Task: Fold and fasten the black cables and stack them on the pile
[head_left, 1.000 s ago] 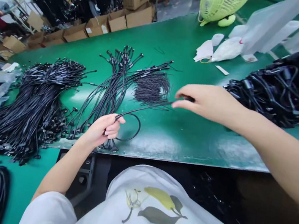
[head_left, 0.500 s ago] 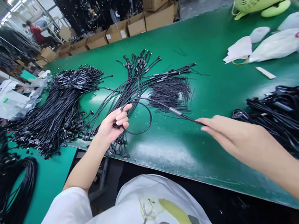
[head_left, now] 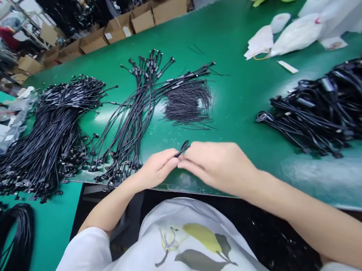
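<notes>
Right now, your two hands meet above the near edge of the green tabletop (head_left: 230, 93), working on a black cable (head_left: 183, 147). It sits between your fingertips, a small dark loop of it poking up on the far side, the remainder mostly hidden by your hands. Your left hand (head_left: 157, 167) has its grip pinching that cable between thumb and fingers. Your right hand (head_left: 219, 165) comes in from the right with its fingers curled against the same spot; you cannot tell from this view whether that grip is pinching anything. Just beyond your hands, to the far left, lies a pile of short thin black strands (head_left: 186, 103), and left of it a loose bunch of cables (head_left: 134, 111) runs from near to far, touching the pile along one side. Farther left is a thick heap of cables (head_left: 48, 131) with connectors at its near end. To your right spreads a large tangle of black cables (head_left: 341, 98), and a white bag (head_left: 298, 37) rests on the far side, a pale strip (head_left: 287, 67) just nearer to you.
</notes>
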`<action>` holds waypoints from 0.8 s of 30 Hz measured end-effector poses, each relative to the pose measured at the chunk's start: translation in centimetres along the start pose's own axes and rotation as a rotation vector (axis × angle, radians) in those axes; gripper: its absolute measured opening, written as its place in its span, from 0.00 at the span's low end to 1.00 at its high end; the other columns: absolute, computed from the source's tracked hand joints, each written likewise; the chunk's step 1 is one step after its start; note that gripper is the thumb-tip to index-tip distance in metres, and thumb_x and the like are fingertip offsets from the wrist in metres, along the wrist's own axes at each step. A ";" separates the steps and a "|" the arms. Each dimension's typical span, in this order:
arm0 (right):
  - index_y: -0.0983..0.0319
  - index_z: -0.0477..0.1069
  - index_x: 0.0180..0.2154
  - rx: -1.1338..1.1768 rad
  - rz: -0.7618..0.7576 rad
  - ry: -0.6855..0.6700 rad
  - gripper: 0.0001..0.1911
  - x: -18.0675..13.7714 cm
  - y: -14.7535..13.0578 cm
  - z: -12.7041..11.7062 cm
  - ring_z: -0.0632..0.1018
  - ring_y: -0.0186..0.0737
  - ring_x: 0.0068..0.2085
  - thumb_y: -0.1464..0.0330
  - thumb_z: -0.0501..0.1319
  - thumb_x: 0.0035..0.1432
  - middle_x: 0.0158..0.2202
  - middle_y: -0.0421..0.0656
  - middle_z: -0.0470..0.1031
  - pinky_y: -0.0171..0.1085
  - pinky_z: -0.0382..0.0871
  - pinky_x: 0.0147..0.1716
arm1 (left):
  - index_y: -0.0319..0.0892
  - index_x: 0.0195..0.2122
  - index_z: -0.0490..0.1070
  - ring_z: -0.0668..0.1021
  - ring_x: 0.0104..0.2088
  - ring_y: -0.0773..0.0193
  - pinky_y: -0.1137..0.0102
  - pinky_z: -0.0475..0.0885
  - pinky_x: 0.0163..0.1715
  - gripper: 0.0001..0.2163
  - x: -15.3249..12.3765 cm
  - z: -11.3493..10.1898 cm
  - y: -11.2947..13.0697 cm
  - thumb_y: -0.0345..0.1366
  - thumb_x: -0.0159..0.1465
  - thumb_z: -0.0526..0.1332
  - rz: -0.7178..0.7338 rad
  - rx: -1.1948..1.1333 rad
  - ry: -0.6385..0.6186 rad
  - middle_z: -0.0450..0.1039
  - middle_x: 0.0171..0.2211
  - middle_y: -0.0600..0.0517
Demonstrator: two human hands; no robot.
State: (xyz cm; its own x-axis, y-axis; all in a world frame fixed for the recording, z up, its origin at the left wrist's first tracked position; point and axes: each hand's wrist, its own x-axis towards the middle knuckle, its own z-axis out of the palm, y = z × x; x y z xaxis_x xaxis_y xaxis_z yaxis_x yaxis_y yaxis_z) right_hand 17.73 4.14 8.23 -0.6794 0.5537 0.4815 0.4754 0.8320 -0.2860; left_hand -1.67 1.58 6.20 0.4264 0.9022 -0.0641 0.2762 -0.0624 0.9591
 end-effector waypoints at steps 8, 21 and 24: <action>0.61 0.73 0.29 0.202 0.323 0.207 0.17 -0.4 3.4 -1.9 0.76 0.35 0.31 0.59 0.55 0.65 0.29 0.40 0.77 0.34 0.63 0.31 | 0.42 0.30 0.68 0.74 0.27 0.71 0.74 0.71 0.32 0.11 0.7 -3.1 -1.7 0.42 0.65 0.61 -0.128 -0.658 0.395 0.67 0.26 0.55; 0.56 0.72 0.30 0.088 0.510 0.160 0.20 -4.4 6.0 -2.6 0.75 0.41 0.31 0.52 0.51 0.65 0.29 0.40 0.77 0.40 0.63 0.30 | 0.39 0.44 0.73 0.60 0.15 0.80 0.85 0.62 0.19 0.08 -2.0 -8.0 -1.3 0.34 0.69 0.56 -0.014 -0.893 0.569 0.56 0.18 0.62; 0.58 0.73 0.29 0.356 0.217 -0.110 0.20 -2.6 2.4 -2.4 0.74 0.36 0.29 0.56 0.51 0.67 0.27 0.39 0.75 0.35 0.62 0.29 | 0.39 0.42 0.74 0.73 0.23 0.75 0.79 0.70 0.28 0.11 -0.7 -5.1 -1.4 0.41 0.63 0.63 -0.039 -0.645 0.504 0.69 0.24 0.57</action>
State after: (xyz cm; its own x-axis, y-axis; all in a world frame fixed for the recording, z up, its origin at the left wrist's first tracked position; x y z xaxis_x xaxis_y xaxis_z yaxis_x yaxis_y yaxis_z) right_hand 21.95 4.60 8.25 -0.6496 0.7014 0.2934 0.4043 0.6455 -0.6479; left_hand -6.70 3.22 6.34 -0.0538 0.9917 -0.1167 -0.3325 0.0924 0.9386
